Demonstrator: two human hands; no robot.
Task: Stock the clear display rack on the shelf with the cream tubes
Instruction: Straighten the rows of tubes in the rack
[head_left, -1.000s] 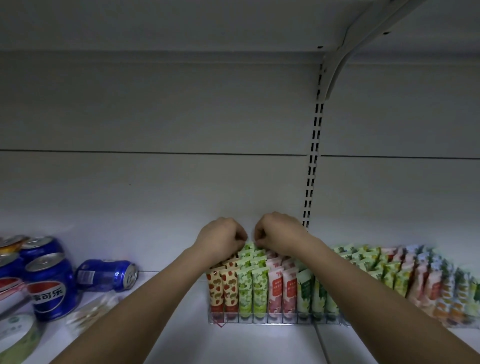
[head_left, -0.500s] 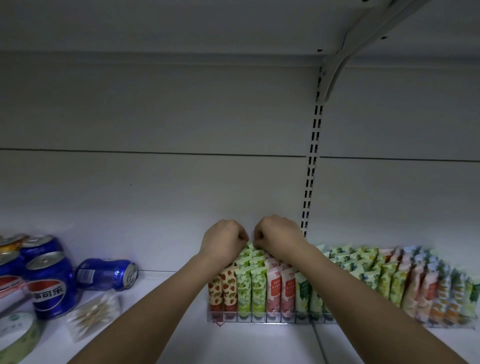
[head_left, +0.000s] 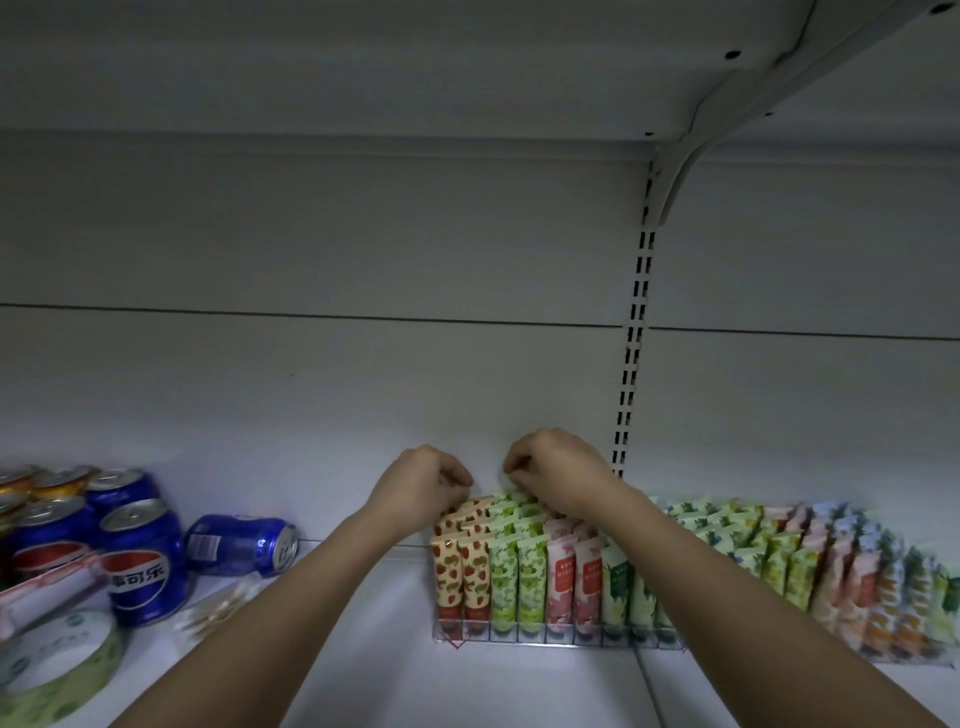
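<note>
Two hands, my left hand (head_left: 423, 480) and right hand (head_left: 550, 467), reach the back of the clear display rack (head_left: 558, 638) on the shelf (head_left: 363, 665); fingers curled, their hold on the rear cream tubes (head_left: 511, 519) hidden. I'd seat tubes straight. The back wall crowds my knuckles; open shelf lies left.

Dim light. Grey-white back panel (head_left: 311, 234) with horizontal seam; slotted upright (head_left: 635, 353) right of centre; white bracket (head_left: 727, 109) under upper shelf (head_left: 363, 57); pale shelf board (head_left: 374, 675) near.
</note>
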